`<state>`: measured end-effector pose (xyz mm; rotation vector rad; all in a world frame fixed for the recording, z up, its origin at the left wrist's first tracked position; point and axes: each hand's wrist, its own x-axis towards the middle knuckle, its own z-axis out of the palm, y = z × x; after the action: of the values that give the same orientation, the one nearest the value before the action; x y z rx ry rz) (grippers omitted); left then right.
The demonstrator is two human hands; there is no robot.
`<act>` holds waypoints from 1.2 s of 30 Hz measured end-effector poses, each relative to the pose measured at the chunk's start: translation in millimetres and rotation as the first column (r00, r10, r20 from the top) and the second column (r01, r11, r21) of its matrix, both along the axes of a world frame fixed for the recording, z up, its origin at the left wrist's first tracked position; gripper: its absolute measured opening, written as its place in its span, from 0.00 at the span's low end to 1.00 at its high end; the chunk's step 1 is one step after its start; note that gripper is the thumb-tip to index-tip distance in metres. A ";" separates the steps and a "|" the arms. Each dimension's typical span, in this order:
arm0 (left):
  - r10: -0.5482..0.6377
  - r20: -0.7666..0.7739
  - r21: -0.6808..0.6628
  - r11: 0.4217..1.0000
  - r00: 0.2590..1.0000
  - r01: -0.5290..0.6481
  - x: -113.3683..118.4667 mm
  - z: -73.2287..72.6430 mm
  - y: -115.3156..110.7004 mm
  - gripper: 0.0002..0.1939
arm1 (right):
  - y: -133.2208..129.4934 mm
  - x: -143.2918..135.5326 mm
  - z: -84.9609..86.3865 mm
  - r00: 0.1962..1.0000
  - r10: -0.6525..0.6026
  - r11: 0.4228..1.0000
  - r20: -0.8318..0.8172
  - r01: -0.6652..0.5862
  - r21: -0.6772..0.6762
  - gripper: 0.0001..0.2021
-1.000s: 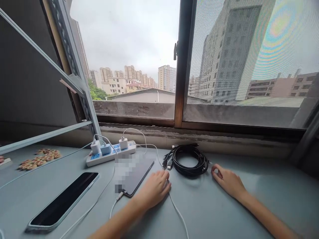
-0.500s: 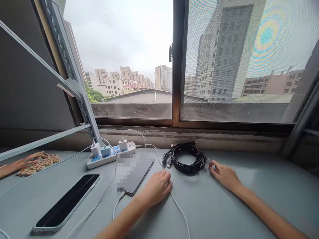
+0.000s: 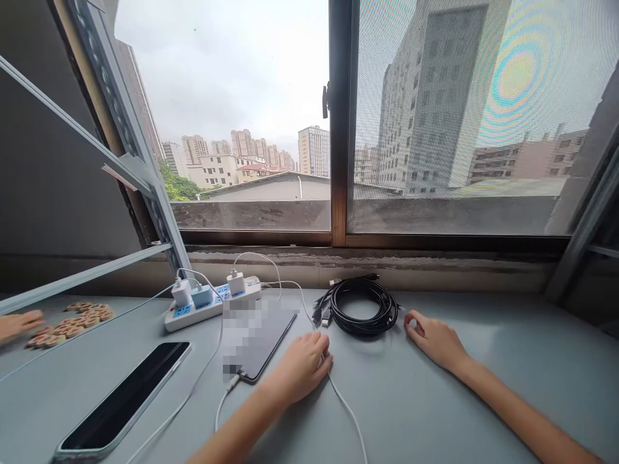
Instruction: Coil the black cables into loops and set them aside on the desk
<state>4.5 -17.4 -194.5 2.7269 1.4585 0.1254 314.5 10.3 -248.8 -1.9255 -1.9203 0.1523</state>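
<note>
My left hand (image 3: pixel 305 364) rests on the grey table with its fingers curled closed around a white charging cable (image 3: pixel 349 412), which passes beneath the fingers. Just left of it lies a dark-edged phone or tablet (image 3: pixel 271 351), partly blurred out, with a white cable plugged into its near end. A coil of black cable (image 3: pixel 365 328) with metal plugs lies between my hands. To the right of the coil, my right hand (image 3: pixel 435 341) rests on the table, thumb and forefinger curled together; nothing shows in it. The coil's small loose end is close to its fingertips.
A white power strip (image 3: pixel 213 306) with several chargers stands near the window wall. A black-screened phone (image 3: pixel 128 396) lies at the front left. Another person's hand (image 3: pixel 19 325) is beside round wooden pieces (image 3: pixel 77 325) at far left. A metal shelf frame (image 3: pixel 140 154) rises there.
The other person's hand has drawn back leftward off the wooden pieces. The view has shifted slightly. My two hands keep their places.
</note>
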 end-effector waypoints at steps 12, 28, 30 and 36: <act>0.011 -0.007 -0.018 1.000 1.000 -0.011 0.9 2.4 -1.3 0.06 | 1.1 1.6 -2.0 1.000 0.016 1.000 -0.006 -0.016 -0.001 0.14; 0.034 0.043 0.050 0.998 0.999 -0.036 1.2 -0.5 1.2 0.07 | 1.5 1.7 -2.7 1.000 0.005 1.000 -0.006 -0.005 -0.020 0.12; 0.030 0.055 0.055 0.998 0.998 -0.033 1.1 0.7 2.0 0.08 | 0.5 0.9 -1.4 1.000 0.005 1.000 -0.009 -0.005 -0.022 0.13; -0.046 0.073 0.066 0.997 0.996 0.041 0.2 3.0 3.7 0.11 | -0.9 0.0 2.4 1.000 0.017 1.000 -0.023 -0.017 -0.010 0.13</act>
<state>4.7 -13.8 -191.5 2.7696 1.3986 0.2736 314.5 9.4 -246.4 -1.9064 -1.9254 0.1891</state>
